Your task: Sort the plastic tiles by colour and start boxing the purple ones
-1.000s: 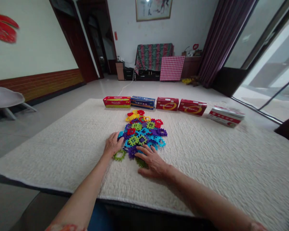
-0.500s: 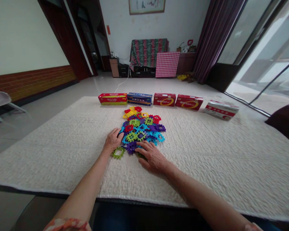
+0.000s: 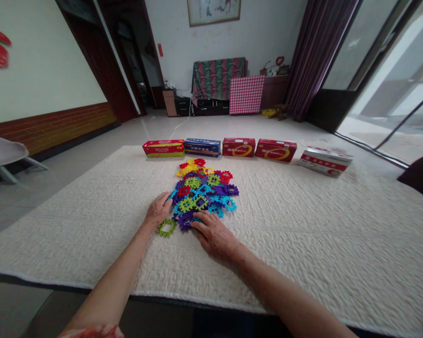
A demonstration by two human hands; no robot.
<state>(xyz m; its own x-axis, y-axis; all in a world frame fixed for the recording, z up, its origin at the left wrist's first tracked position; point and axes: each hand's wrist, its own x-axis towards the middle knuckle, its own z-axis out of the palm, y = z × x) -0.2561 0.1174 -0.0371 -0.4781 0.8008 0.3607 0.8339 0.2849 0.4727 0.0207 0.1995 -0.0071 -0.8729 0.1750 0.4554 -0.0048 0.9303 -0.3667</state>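
A loose heap of plastic interlocking building blocks [image 3: 200, 192], flat toothed squares in blue, purple, green, red and yellow, lies on the cream quilted cloth [image 3: 285, 244]. My left hand [image 3: 158, 209] rests against the heap's left side, its fingers extended along light blue pieces. At the near right edge, my right hand [image 3: 215, 234] lies with stretched fingers over purple and blue pieces; whatever is under its palm is hidden. A green square frame block [image 3: 167, 227] sits just below my left hand, at the heap's near left.
Behind the heap stands a row of boxes: a red and yellow box [image 3: 163, 149], a blue box [image 3: 202, 147], two red boxes [image 3: 238, 147] and a white and red box [image 3: 325, 161]. A pale plastic stool [image 3: 5, 152] is on the floor at left.
The view has shifted slightly. Both hands stay at the heap's sides; the green piece glimpsed under my right hand is now out of sight.
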